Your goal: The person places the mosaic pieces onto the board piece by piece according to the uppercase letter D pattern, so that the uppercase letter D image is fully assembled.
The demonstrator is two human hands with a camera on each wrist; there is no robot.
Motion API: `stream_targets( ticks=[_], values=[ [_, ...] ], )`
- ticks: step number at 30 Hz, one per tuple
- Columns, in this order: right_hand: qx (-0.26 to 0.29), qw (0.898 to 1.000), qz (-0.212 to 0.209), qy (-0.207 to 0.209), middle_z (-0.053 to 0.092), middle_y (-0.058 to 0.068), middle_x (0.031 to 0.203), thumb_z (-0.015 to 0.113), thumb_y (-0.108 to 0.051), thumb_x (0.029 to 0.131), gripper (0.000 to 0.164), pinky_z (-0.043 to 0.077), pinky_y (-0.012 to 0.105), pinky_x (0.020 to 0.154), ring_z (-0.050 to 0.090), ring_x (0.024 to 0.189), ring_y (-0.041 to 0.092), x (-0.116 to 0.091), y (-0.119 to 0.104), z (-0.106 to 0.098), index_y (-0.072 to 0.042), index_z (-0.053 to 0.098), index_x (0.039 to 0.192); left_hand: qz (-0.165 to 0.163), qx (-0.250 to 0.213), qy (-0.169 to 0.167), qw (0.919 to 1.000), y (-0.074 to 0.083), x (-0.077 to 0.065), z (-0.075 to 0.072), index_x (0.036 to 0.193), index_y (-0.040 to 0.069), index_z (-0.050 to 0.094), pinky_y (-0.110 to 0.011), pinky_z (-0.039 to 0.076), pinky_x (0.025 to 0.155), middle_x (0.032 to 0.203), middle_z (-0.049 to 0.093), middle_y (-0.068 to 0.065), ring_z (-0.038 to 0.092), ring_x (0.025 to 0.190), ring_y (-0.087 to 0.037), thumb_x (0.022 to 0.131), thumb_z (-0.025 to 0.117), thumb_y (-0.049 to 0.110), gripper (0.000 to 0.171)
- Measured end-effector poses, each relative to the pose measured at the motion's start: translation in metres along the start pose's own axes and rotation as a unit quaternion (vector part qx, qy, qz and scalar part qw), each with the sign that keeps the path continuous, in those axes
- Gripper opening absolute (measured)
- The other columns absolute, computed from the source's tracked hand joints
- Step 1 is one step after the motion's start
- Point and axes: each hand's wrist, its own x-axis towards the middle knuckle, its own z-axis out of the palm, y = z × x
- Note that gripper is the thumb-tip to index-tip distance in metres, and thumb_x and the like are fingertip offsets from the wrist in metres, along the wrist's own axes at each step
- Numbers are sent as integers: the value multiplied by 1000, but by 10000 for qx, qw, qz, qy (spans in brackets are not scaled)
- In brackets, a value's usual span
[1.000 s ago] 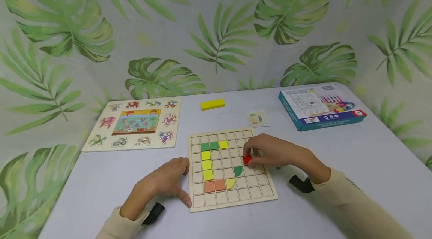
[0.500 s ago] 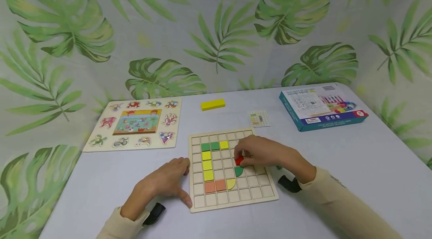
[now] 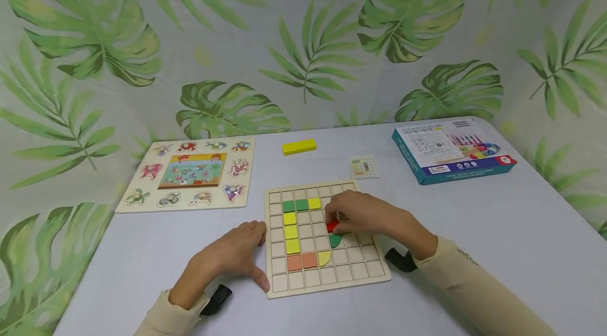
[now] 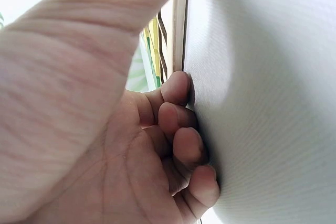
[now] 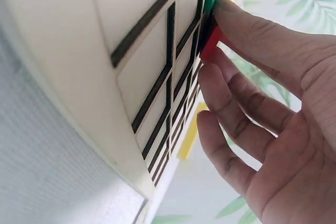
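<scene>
A wooden grid board [image 3: 359, 271] lies on the table. Pinched between thumb and fingers of my right hand [image 3: 365, 213] is a small red tile [image 3: 332, 226], at a cell just behind a green quarter-round tile [image 3: 335, 241]. In the right wrist view the red tile [image 5: 211, 44] appears slightly tilted at the grid. My left hand [image 3: 232, 250] rests at the board's left edge, thumb near the front corner, fingers loosely bent against the tablecloth. Yellow square tiles [image 3: 291, 232], green squares [image 3: 295, 205], orange squares [image 3: 302, 261] and a yellow quarter-round tile [image 3: 324, 258] occupy other cells.
Behind the board are a small printed grid card [image 3: 364, 167] and a yellow block [image 3: 299, 147]. A sea-animal puzzle board [image 3: 239, 183] lies back left, and a teal box [image 3: 452, 149] back right. A leaf-print cloth [image 3: 322, 25] hangs behind the table.
My right hand has moved left across the grid with the red tile, to the cell behind the green quarter-round tile. My left hand has stayed in place.
</scene>
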Motion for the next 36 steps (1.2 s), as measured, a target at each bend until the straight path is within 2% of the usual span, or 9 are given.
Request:
stream_targets(
  ticks=[4, 7, 9, 14, 18, 22, 26, 31, 36],
  values=[
    [-177, 9996, 146, 136, 58, -7, 85, 77, -17, 88, 11, 44, 24, 70, 49, 77, 9, -3, -4, 4, -18, 69, 81, 12, -11, 0, 10000, 0, 1, 1, 93, 12, 44, -33, 35, 72, 87, 44, -1, 40, 82, -18, 49, 96, 51, 78],
    [-422, 9985, 308, 187, 59, -6, 90, 76, -19, 89, 7, 47, 25, 73, 50, 81, 9, -8, -7, 6, -17, 75, 83, 29, -12, -4, 10000, 0, 2, 1, 93, 12, 44, -34, 35, 72, 87, 44, -1, 40, 83, -18, 50, 96, 51, 78],
    [-607, 9973, 367, 204, 60, -4, 96, 76, -21, 89, 5, 49, 27, 77, 51, 87, 10, -14, -9, 6, -17, 79, 90, 19, -7, -12, 10000, 1, 2, 0, 93, 12, 44, -34, 35, 73, 87, 44, -1, 40, 83, -18, 50, 96, 51, 78],
    [-895, 9950, 434, 90, 58, 5, 117, 69, -24, 95, 21, 48, 38, 89, 49, 106, 21, -34, -11, 6, -18, 76, 114, 33, -3, -17, 10000, 0, 2, -1, 93, 12, 44, -34, 35, 72, 87, 44, -1, 40, 83, -19, 50, 96, 51, 78],
    [-870, 9938, 603, -329, 49, 10, 138, 64, -28, 98, 42, 45, 47, 97, 43, 120, 28, -49, -11, 7, -23, 60, 140, 139, 33, 28, 9999, -1, 2, 0, 92, 12, 44, -33, 35, 72, 86, 44, -1, 40, 82, -18, 51, 96, 50, 77],
    [-343, 9938, 881, -589, 43, 9, 146, 69, -32, 94, 65, 41, 53, 104, 39, 129, 31, -53, -7, 0, -26, 42, 153, 141, 58, 67, 9999, -1, 2, 0, 92, 12, 43, -32, 36, 72, 86, 43, 0, 39, 81, -18, 50, 96, 50, 77],
    [-141, 9912, 1209, -521, 47, 7, 145, 79, -30, 87, 71, 42, 53, 105, 42, 129, 31, -57, -1, -13, -22, 45, 149, 87, 29, 61, 9999, -1, 1, 0, 93, 12, 43, -32, 35, 72, 87, 44, 0, 39, 82, -18, 50, 96, 51, 78],
    [-132, 9895, 1359, -485, 57, 4, 131, 84, -20, 81, 55, 46, 47, 100, 50, 118, 25, -65, 11, -23, -16, 61, 130, 76, 28, 52, 10000, -1, -1, -1, 93, 12, 43, -32, 35, 73, 88, 44, 0, 40, 83, -18, 50, 95, 51, 78],
    [-125, 9837, 1696, -592, 60, -1, 110, 85, -14, 78, 44, 49, 41, 90, 54, 100, 18, -67, 19, -24, -15, 64, 117, 111, -9, 49, 9999, -2, -1, -1, 93, 12, 44, -32, 35, 73, 88, 44, 0, 39, 83, -18, 50, 95, 52, 79]
  ],
)
